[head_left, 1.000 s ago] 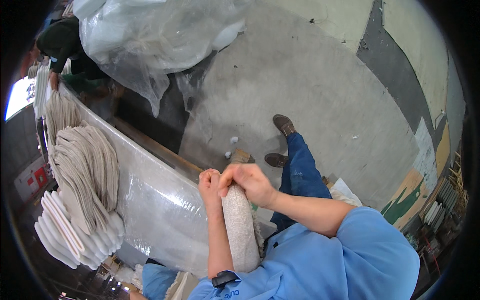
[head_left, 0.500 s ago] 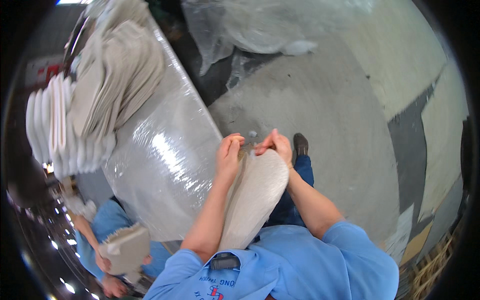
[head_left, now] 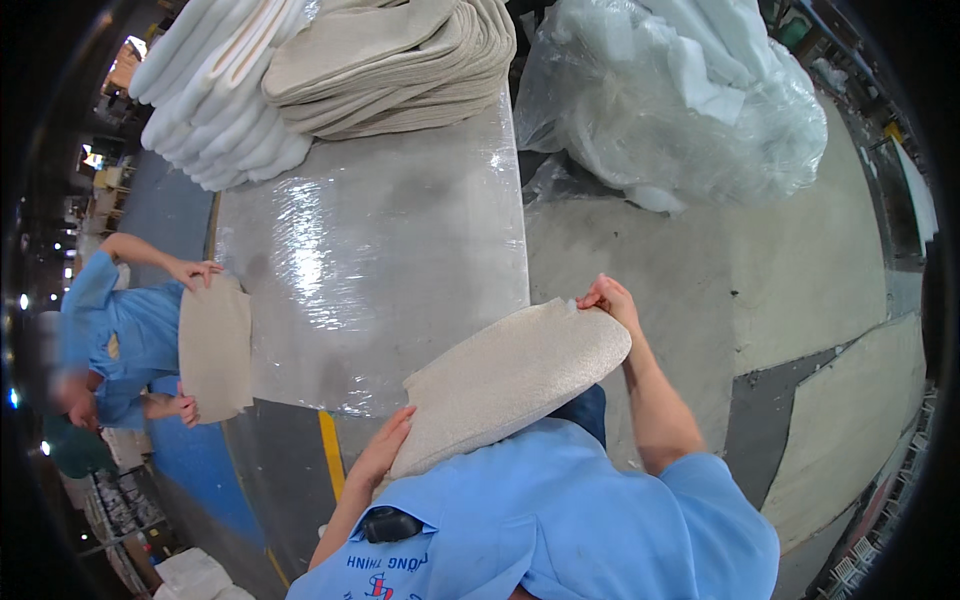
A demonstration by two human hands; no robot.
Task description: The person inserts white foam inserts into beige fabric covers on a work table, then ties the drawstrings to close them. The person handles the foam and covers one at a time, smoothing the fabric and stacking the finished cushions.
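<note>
your right hand (head_left: pixel 608 297) is closed in a pinch on the far, rounded end of a beige pad (head_left: pixel 510 378). the fingers are curled tight on its edge. your left hand (head_left: pixel 385 447) lies flat with the fingers stretched out, pressed against the near end of the same pad, more pushing than gripping. so the pad is held between your two hands, up in front of your chest, tilted with the right end higher. it is long, soft looking and shaped a bit like a shoe sole.

just past the pad is the worktop (head_left: pixel 400 230), wrapped in shiny clear plastic. the pad hangs over its near corner. at the far end of the worktop sits a pile of beige pads (head_left: pixel 400 60) like yours, and next to it, on the left, a stack of white foam pieces (head_left: pixel 215 95).

to the right of the worktop, on the grey floor (head_left: pixel 740 260), stands a big clear bag (head_left: pixel 680 95) stuffed with white filling.

on your left, by the side of the worktop, another person in a blue shirt (head_left: pixel 125 340) holds a second beige pad (head_left: pixel 213 345) upright with both hands, one at the top and one at the bottom. a yellow line (head_left: pixel 332 450) runs on the floor below the worktop edge.
</note>
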